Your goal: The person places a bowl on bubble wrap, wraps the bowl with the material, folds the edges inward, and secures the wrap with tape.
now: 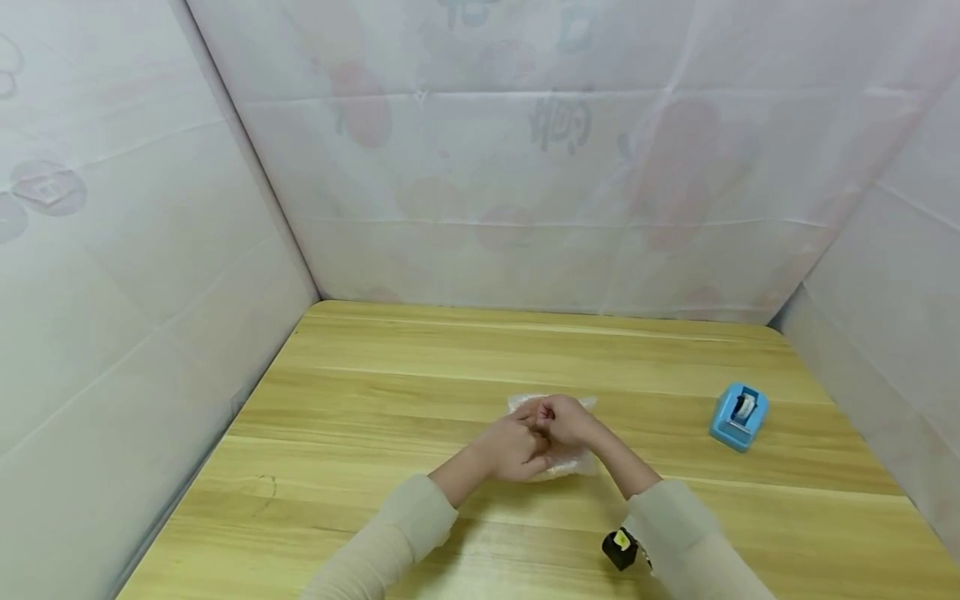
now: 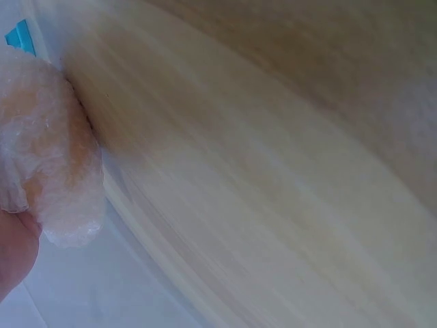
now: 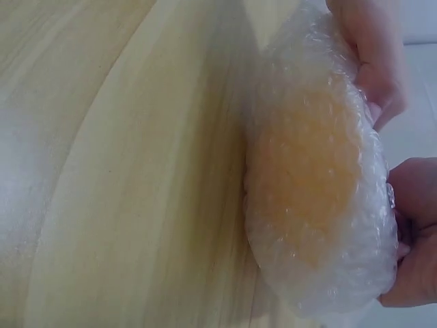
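Note:
A bundle of clear bubble wrap (image 3: 314,178) surrounds something orange whose kind is hidden by the plastic. It lies close over the wooden table, and both hands are on it. My left hand (image 1: 512,447) holds the bundle with its thumb at the near edge and its fingers across the top. In the left wrist view the left thumb (image 2: 17,249) presses against the wrap. Curled fingers of my right hand (image 1: 567,419) pinch the wrap at its upper side, right against the left fingers. The right wrist view shows the right hand (image 3: 418,232) bent against the wrap.
A blue tape dispenser (image 1: 738,417) with a roll in it stands on the right of the wooden table (image 1: 390,358). Beside the right sleeve is a small black box (image 1: 619,548) with a yellow patch. Pale printed cloth walls (image 1: 525,183) surround the table's back and sides.

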Demonstrator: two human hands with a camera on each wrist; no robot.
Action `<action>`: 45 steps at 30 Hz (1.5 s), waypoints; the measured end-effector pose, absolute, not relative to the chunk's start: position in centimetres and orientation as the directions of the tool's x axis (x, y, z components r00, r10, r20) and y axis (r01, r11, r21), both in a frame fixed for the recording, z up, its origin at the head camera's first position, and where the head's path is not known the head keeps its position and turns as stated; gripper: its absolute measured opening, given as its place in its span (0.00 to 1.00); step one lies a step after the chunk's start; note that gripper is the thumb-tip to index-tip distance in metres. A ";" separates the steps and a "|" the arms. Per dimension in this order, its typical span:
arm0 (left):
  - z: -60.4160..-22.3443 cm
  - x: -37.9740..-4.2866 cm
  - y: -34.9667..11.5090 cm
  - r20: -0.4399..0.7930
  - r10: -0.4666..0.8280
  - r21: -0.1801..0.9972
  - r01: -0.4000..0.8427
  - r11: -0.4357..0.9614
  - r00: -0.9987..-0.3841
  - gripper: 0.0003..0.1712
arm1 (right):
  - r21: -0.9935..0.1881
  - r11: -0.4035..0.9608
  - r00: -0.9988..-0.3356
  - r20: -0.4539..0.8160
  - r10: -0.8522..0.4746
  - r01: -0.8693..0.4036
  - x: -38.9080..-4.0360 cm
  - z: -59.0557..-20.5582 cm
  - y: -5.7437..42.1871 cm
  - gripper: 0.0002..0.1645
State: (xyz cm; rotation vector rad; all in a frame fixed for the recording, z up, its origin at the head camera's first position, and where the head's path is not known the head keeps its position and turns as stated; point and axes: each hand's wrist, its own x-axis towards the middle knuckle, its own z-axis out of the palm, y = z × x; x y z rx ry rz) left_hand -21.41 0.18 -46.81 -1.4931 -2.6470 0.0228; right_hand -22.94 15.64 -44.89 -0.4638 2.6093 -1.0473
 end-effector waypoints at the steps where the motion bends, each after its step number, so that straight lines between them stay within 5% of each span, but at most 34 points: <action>1: -46.8 -21.4 0.2 0.080 0.853 -0.058 0.852 0.520 -0.516 0.20 | -0.706 0.687 -0.907 -0.157 -0.390 -0.173 -22.9 -44.8 15.5 0.10; 10: -46.7 -21.1 0.2 0.085 0.857 -0.049 0.856 0.514 -0.509 0.21 | -0.603 0.785 -0.953 -0.132 -0.272 -0.141 -22.4 -44.8 14.6 0.18; 14: -46.7 -21.1 0.1 0.063 0.857 -0.035 0.857 0.514 -0.511 0.22 | -0.586 0.804 -0.966 -0.133 -0.222 -0.104 -22.4 -45.1 14.1 0.12; 19: -46.6 -21.2 0.0 0.073 0.874 -0.056 0.873 0.484 -0.480 0.22 | -0.549 0.832 -0.982 -0.104 -0.160 -0.078 -22.3 -45.8 13.4 0.21; 24: -46.8 -21.4 -0.3 0.136 0.901 -0.048 0.906 0.421 -0.411 0.21 | -0.484 0.874 -0.995 -0.054 -0.080 -0.044 -22.3 -46.7 12.9 0.09; 29: -47.0 -21.8 -0.6 0.217 0.899 0.002 0.921 0.389 -0.380 0.17 | -0.436 0.899 -0.998 -0.034 -0.047 -0.028 -22.4 -46.8 12.6 0.09; 45: -46.4 -21.6 -0.3 0.214 0.867 -0.095 0.874 0.477 -0.450 0.22 | -0.417 0.908 -1.000 0.001 -0.030 -0.027 -21.9 -46.8 12.7 0.10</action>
